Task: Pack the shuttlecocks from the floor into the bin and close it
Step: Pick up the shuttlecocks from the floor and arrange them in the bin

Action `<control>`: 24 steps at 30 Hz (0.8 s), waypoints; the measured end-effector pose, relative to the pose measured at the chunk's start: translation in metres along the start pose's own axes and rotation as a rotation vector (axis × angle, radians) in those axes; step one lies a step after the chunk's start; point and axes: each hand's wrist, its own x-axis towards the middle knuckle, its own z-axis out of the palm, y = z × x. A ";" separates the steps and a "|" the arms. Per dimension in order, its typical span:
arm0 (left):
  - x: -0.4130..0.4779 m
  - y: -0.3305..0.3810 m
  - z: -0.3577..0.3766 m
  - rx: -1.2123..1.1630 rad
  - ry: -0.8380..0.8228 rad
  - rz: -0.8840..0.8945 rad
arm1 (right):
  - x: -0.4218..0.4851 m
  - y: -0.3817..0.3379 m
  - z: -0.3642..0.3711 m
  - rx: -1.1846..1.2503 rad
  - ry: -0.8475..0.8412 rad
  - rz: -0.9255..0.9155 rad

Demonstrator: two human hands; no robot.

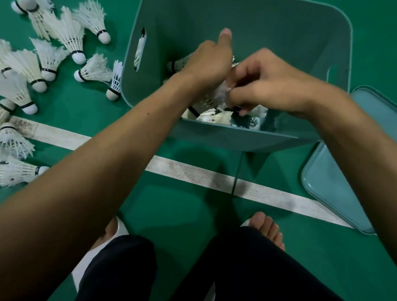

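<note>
A teal bin (248,10) stands open on the green floor, with several white shuttlecocks (217,115) lying in its bottom. Both my hands are inside it, side by side. My left hand (210,60) is curled round a shuttlecock (178,65) whose cork end sticks out to the left; one finger points up. My right hand (262,82) pinches the white feathers of a shuttlecock (223,93) between the two hands. Several more shuttlecocks (23,70) lie scattered on the floor left of the bin.
The bin's teal lid (343,178) lies flat on the floor to the right of the bin, partly under my right forearm. A white court line (188,172) crosses the floor in front of the bin. My knees and feet in white sandals are at the bottom.
</note>
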 end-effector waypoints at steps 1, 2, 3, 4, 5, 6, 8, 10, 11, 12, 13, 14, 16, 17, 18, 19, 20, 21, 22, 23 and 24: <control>0.000 0.000 0.001 0.006 -0.012 -0.024 | 0.000 0.002 0.000 0.019 0.014 0.011; -0.001 -0.001 0.001 0.005 -0.028 -0.041 | 0.001 0.004 0.001 0.010 0.045 0.010; -0.003 0.000 0.002 -0.012 -0.045 -0.045 | 0.002 0.005 0.002 -0.014 0.089 -0.008; -0.004 0.000 0.003 -0.040 -0.066 -0.037 | 0.003 0.006 0.004 -0.035 0.131 -0.026; -0.004 0.001 0.003 -0.061 -0.103 -0.023 | 0.004 0.008 0.005 -0.049 0.171 -0.036; -0.005 0.002 0.002 -0.056 -0.150 -0.016 | 0.003 0.009 0.004 -0.061 0.192 -0.033; -0.007 0.003 -0.003 0.012 -0.200 -0.005 | -0.002 0.011 -0.001 -0.068 0.189 0.035; -0.007 0.000 -0.013 0.131 -0.164 -0.010 | -0.004 0.018 -0.010 -0.111 0.195 0.176; -0.004 -0.002 -0.018 0.224 -0.136 0.002 | -0.006 0.024 -0.015 -0.138 0.209 0.261; -0.001 -0.004 -0.022 0.345 -0.111 0.027 | -0.007 0.029 -0.018 -0.161 0.220 0.345; 0.003 -0.006 -0.026 0.475 -0.101 0.043 | -0.007 0.034 -0.019 -0.191 0.228 0.420; 0.005 -0.006 -0.029 0.581 -0.110 0.035 | -0.007 0.037 -0.018 -0.223 0.234 0.481; 0.007 -0.008 -0.033 0.727 -0.182 -0.021 | -0.002 0.040 -0.013 -0.251 0.252 0.555; 0.008 -0.010 -0.034 0.787 -0.221 -0.044 | 0.003 0.041 -0.010 -0.237 0.257 0.575; 0.009 -0.014 -0.035 0.834 -0.253 -0.066 | 0.007 0.040 -0.007 -0.215 0.255 0.590; 0.010 -0.017 -0.035 0.867 -0.278 -0.083 | 0.012 0.039 -0.004 -0.192 0.250 0.605; 0.011 -0.022 -0.035 0.887 -0.296 -0.088 | 0.017 0.037 -0.001 -0.152 0.241 0.626; 0.013 -0.028 -0.036 0.898 -0.308 -0.085 | 0.021 0.035 0.002 -0.091 0.229 0.648; 0.015 -0.032 -0.036 0.898 -0.320 -0.078 | 0.025 0.033 0.006 -0.011 0.217 0.668; 0.017 -0.036 -0.036 0.881 -0.329 -0.081 | 0.029 0.032 0.009 0.069 0.205 0.687; 0.020 -0.040 -0.037 0.850 -0.337 -0.090 | 0.033 0.031 0.011 0.138 0.184 0.709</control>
